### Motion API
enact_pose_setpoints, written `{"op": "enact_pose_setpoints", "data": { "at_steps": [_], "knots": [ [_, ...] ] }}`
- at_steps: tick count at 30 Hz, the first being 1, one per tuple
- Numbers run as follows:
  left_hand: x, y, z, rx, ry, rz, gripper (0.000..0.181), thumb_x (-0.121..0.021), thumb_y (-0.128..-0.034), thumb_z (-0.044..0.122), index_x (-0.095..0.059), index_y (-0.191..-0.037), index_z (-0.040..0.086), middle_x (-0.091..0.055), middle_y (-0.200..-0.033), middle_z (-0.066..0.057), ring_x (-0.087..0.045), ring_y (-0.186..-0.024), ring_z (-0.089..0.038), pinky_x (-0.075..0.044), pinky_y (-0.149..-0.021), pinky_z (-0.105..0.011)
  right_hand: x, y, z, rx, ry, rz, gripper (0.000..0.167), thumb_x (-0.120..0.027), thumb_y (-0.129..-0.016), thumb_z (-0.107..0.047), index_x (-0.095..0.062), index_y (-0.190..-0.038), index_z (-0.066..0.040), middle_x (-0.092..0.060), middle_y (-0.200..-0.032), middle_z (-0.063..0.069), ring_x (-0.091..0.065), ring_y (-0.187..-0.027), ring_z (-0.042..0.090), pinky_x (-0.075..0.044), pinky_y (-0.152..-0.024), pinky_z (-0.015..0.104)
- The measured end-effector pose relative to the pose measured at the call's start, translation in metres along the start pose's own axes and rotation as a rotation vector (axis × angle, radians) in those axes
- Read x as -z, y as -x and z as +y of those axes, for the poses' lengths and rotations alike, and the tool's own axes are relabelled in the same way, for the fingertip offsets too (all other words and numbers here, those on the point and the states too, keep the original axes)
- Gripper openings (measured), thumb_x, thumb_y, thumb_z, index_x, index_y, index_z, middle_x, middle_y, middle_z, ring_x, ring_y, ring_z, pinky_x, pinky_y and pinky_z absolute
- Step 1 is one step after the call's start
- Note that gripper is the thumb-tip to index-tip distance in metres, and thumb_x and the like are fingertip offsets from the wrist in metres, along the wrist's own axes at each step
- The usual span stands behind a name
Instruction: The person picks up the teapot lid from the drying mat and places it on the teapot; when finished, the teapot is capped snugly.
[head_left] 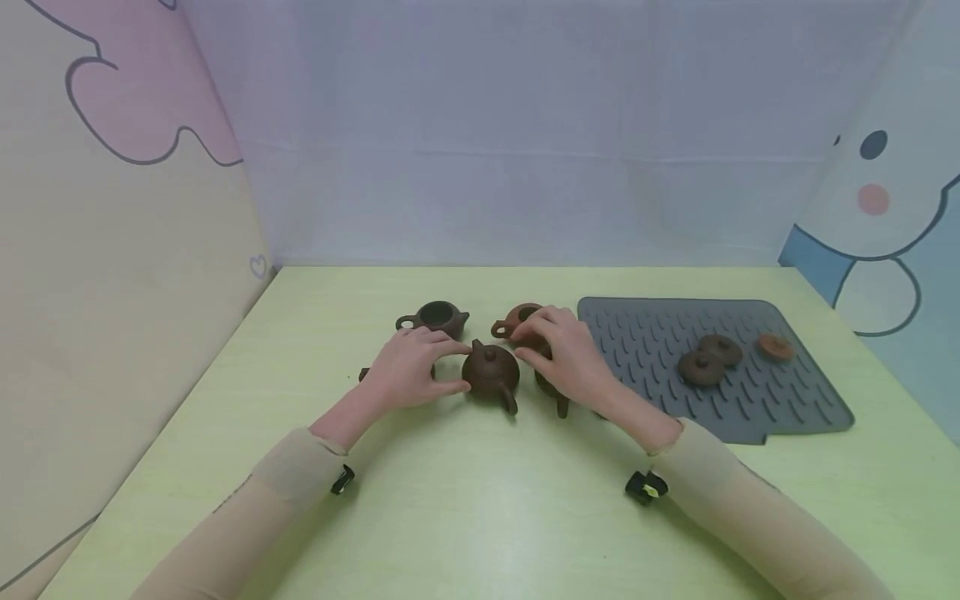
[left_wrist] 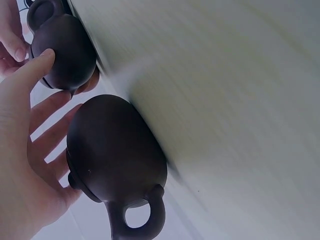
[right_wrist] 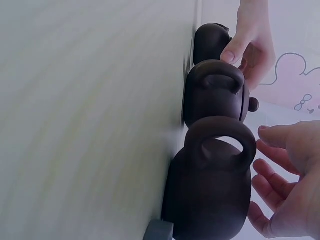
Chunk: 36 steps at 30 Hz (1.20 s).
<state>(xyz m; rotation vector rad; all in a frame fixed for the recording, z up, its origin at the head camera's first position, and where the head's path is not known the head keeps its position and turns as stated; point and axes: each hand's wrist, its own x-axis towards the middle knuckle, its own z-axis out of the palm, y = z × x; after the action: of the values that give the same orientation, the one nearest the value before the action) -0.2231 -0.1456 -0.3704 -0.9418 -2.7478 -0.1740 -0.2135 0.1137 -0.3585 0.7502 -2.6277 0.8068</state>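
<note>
So the middle pot (head_left: 491, 382) sits on the desk (head_left: 487, 500), lid (head_left: 489, 358) on, handle (head_left: 511, 403) toward the person. The left hand (head_left: 408, 367) has it pinched round the belly, thumb one side, forefinger the other. The right hand (head_left: 566, 354) is half spread, fingers bent, holding nothing I can see, right by the right pot (right_wrist: 207, 200). Can't tell if its fingertips touch it.

Tips, IMO: keep thumb and finger opposite each other on the belly so the pot doesn't twist. Keep it level too, since that lid could well slide off if it tips. Watch the left hand's other fingers, they're just beside the left pot (left_wrist: 117, 150) and could knock it. I'd also keep the right hand clear of the spout, or use it to steady the belly. Small nudges, flat on the desk, beat lifting.
</note>
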Motion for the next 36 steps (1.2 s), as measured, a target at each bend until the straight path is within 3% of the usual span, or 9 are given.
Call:
{"op": "enact_pose_setpoints", "data": {
  "at_steps": [6, 12, 17, 25, 36],
  "knots": [
    [0.003, 0.0, 0.0, 0.026, -0.008, 0.004, 0.055, -0.07, -0.0819, 0.06, -0.068, -0.125, 0.027, -0.07, -0.121, 0.003, -0.062, -0.113, -0.025, -0.043, -0.103, -0.048, 0.003, 0.004, 0.008, 0.022, -0.005, 0.034, 0.017, -0.075, -0.088, -0.018, -0.071, -0.104, -0.014, -0.065, -0.111, 0.008, -0.055, -0.104, 0.028, -0.042, -0.092, 0.05],
    [0.001, -0.003, 0.003, 0.005, 0.025, 0.069, 0.057, -0.07, -0.0819, 0.061, -0.066, -0.128, 0.026, -0.069, -0.123, 0.001, -0.061, -0.117, -0.025, -0.043, -0.105, -0.048, 0.009, 0.01, 0.019, 0.013, 0.013, 0.06, 0.019, -0.074, -0.089, -0.018, -0.07, -0.107, -0.014, -0.064, -0.112, 0.008, -0.055, -0.105, 0.028, -0.042, -0.087, 0.049],
    [-0.001, -0.01, 0.011, -0.034, 0.044, 0.129, 0.058, -0.07, -0.0824, 0.061, -0.065, -0.128, 0.025, -0.069, -0.124, 0.002, -0.061, -0.118, -0.025, -0.043, -0.105, -0.049, 0.017, 0.016, 0.027, 0.015, 0.017, 0.088, 0.021, -0.074, -0.089, -0.017, -0.07, -0.109, -0.012, -0.063, -0.114, 0.009, -0.054, -0.104, 0.03, -0.041, -0.084, 0.05],
    [-0.003, -0.025, 0.029, -0.069, 0.072, 0.172, 0.058, -0.069, -0.0831, 0.061, -0.065, -0.129, 0.026, -0.068, -0.122, 0.004, -0.061, -0.114, -0.023, -0.043, -0.103, -0.047, 0.029, 0.024, 0.042, -0.028, 0.035, 0.127, 0.024, -0.073, -0.09, -0.015, -0.068, -0.112, -0.01, -0.063, -0.116, 0.013, -0.054, -0.109, 0.035, -0.042, -0.085, 0.055],
    [-0.008, -0.045, 0.051, -0.095, 0.077, 0.137, 0.057, -0.067, -0.0847, 0.061, -0.064, -0.131, 0.027, -0.067, -0.127, 0.003, -0.061, -0.12, -0.023, -0.044, -0.104, -0.047, 0.048, 0.04, 0.063, -0.025, 0.069, 0.168, 0.029, -0.073, -0.088, -0.009, -0.068, -0.117, -0.007, -0.064, -0.116, 0.015, -0.053, -0.11, 0.037, -0.042, -0.089, 0.058]
  ]
}}
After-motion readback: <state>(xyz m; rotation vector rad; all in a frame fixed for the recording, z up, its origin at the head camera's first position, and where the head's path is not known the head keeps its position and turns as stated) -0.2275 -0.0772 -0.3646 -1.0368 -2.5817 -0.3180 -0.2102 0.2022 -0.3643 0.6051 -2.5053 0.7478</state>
